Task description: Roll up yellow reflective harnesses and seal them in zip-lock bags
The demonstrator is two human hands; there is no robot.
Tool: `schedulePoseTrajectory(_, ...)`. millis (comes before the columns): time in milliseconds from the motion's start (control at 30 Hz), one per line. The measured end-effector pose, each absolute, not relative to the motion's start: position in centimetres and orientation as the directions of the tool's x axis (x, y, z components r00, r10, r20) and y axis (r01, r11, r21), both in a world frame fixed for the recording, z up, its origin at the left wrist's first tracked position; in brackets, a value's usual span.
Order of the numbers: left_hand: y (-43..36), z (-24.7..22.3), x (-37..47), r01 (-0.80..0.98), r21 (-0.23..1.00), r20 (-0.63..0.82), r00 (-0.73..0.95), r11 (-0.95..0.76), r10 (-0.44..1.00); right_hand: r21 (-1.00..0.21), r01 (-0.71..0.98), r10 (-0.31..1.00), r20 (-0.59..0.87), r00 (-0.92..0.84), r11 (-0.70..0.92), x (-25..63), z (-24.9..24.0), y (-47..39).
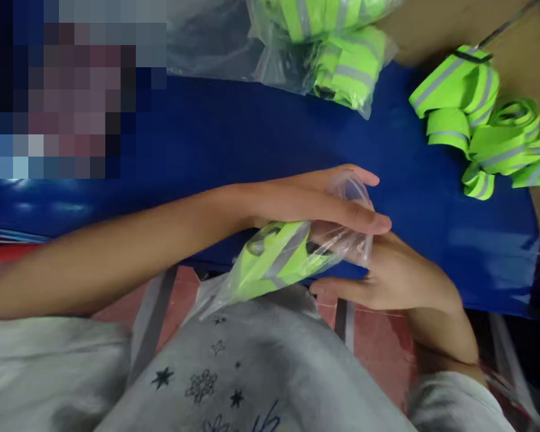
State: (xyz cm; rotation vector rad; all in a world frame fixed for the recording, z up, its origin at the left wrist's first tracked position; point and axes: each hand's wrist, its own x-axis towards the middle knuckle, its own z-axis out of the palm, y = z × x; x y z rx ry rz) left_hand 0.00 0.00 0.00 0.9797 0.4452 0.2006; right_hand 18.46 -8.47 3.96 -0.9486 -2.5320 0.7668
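Observation:
A clear plastic bag [342, 255] with a folded neon-yellow reflective strap [276, 255] inside lies tilted in front of my body. My left hand [308, 195] reaches across its upper side. The film of the bag's mouth passes between the left hand's extended digits, which hold it. From the right, my right hand [393, 279] has its fingers at the bag's mouth, partly seen through the film and close to the strap. Its thumb is stretched out below the bag, apart from the fingers. The right fingertips are partly hidden.
Several loose neon reflective straps [495, 135] lie at the right of the blue table surface [198, 132]. Bagged straps [348, 66] and a larger clear bag [207, 42] sit at the back. Cardboard [414, 30] is behind them. The upper left is blurred out.

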Motion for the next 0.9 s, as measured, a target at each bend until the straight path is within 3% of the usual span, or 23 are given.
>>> schedulePoseTrajectory(100,-0.3,-0.4,0.2,0.046,0.812,-0.268,0.915,0.581,0.302,-0.584,0.489,0.625,0.04,-0.78,0.648,18.4,3.7,-8.2)
schedulePoseTrajectory(200,-0.4,0.2,0.0,0.044,0.814,-0.281,0.902,0.579,0.327,-0.677,0.411,0.635,0.107,-0.765,0.61,19.1,3.3,-7.6)
schedulePoseTrajectory(300,-0.3,1.5,-0.3,-0.049,0.834,-0.245,0.861,0.55,0.446,-0.766,0.342,0.77,0.294,-0.567,0.544,20.4,3.1,-7.1)
schedulePoseTrajectory(400,0.0,2.1,-0.5,-0.178,0.87,-0.18,0.754,0.459,0.632,-0.782,0.415,0.875,0.335,-0.349,0.465,21.3,2.9,-7.1)
schedulePoseTrajectory(500,0.2,1.8,-0.3,-0.184,0.914,-0.158,0.66,0.362,0.734,-0.767,0.437,0.857,0.277,-0.435,0.47,21.3,2.6,-7.4)
schedulePoseTrajectory(633,-0.6,1.2,0.2,-0.099,0.954,-0.126,0.723,0.283,0.679,-0.715,0.415,0.757,0.242,-0.607,0.562,20.2,1.9,-7.4)
schedulePoseTrajectory(733,-1.1,1.5,0.1,-0.042,0.973,-0.116,0.763,0.228,0.635,-0.774,0.333,0.737,0.241,-0.631,0.538,19.8,1.7,-7.2)
schedulePoseTrajectory(900,0.5,2.2,-2.1,-0.096,0.881,-0.151,0.872,0.464,0.466,-0.937,0.074,0.852,0.275,-0.445,0.341,20.9,2.2,-6.8)
